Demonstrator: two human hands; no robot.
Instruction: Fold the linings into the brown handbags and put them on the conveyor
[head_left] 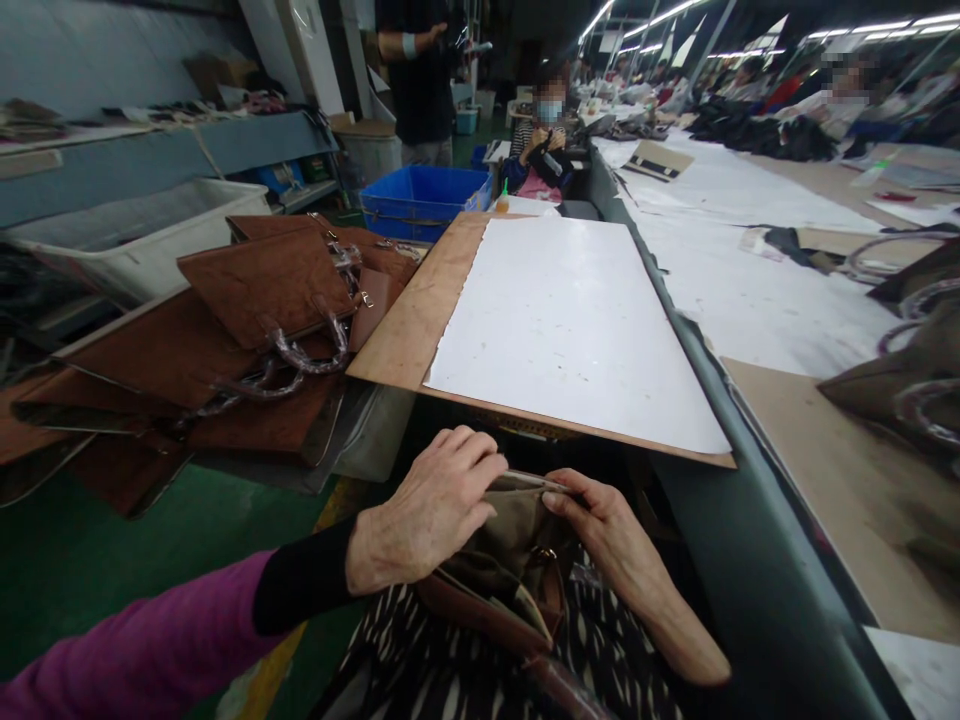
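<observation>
A brown bag [480,612] lies open on my lap, its olive lining [514,530] showing and a small metal clasp inside. At the far rim of the bag, my left hand [431,505] has its fingers curled over the edge. My right hand [611,540] pinches the same rim further right, thumb inside and fingers behind. A wrapped handle [562,690] hangs at the near side of the bag.
A board with white paper [562,320] lies ahead. Brown bags [262,280] are piled at the left, before a white bin [150,225]. A blue crate [424,195] stands beyond. Dark bags [907,350] rest on the right table. Two people are ahead.
</observation>
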